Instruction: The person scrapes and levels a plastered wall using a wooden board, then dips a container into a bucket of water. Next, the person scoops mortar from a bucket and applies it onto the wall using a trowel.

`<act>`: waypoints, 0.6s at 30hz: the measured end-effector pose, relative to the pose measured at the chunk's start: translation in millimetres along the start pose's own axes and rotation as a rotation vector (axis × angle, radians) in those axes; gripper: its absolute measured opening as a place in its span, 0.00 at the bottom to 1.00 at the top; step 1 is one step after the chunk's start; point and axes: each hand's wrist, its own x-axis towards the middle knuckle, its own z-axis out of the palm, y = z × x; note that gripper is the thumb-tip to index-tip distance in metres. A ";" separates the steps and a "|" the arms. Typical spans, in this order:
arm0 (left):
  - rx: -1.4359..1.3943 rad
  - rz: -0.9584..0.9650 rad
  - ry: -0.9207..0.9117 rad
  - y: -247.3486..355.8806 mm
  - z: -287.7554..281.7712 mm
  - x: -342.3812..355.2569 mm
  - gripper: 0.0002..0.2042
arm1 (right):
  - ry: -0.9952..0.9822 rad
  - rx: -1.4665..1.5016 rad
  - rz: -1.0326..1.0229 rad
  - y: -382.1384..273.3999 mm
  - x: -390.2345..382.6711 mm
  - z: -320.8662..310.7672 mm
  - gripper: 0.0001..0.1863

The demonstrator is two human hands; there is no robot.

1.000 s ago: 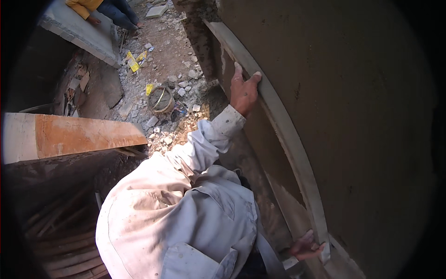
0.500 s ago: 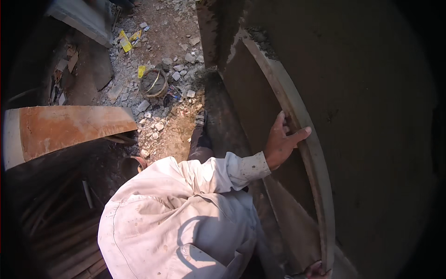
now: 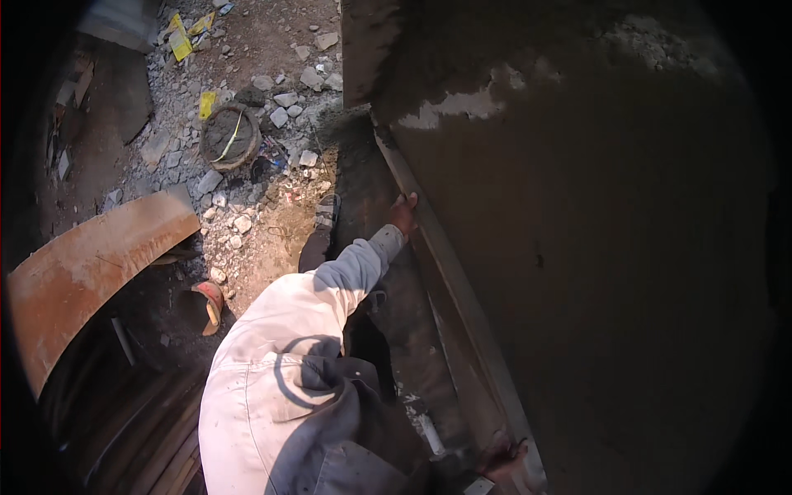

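Observation:
A long grey screed board [image 3: 466, 309] runs along the foot of a dark, freshly plastered wall [image 3: 610, 247]. My left hand [image 3: 404, 213], at the end of a pale sleeve, is closed round the board towards its far end. Close to me, my right hand [image 3: 503, 458] grips the near end; shade hides some of its fingers. Rough pale patches [image 3: 454, 107] show on the wall beyond the board's far end.
A round tub of mortar [image 3: 231, 139] stands on rubble at the far left, with yellow wrappers [image 3: 180, 37] behind it. Nearer on the left are a curved orange-brown sheet [image 3: 99, 264] and an orange-red object [image 3: 210, 305]. Shaded poles [image 3: 161, 445] lie at lower left.
The board has come down the wall towards its base, uncovering pale patches above. Both hands moved left with it. My body leans further forward, and the view has shifted.

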 end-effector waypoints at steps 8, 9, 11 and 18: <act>-0.006 0.054 0.033 42.0 -50.3 124.5 0.24 | -0.213 0.083 0.050 72.7 -1.9 107.9 0.34; 0.008 0.054 -0.010 46.2 -49.2 118.7 0.24 | -0.176 0.101 0.047 74.1 4.0 95.6 0.35; 0.020 0.036 0.029 56.7 -35.6 85.0 0.23 | -0.152 0.102 0.040 69.4 1.7 84.2 0.35; 0.148 0.195 0.046 70.0 -14.4 15.2 0.25 | -0.031 0.217 0.002 55.4 19.4 7.3 0.35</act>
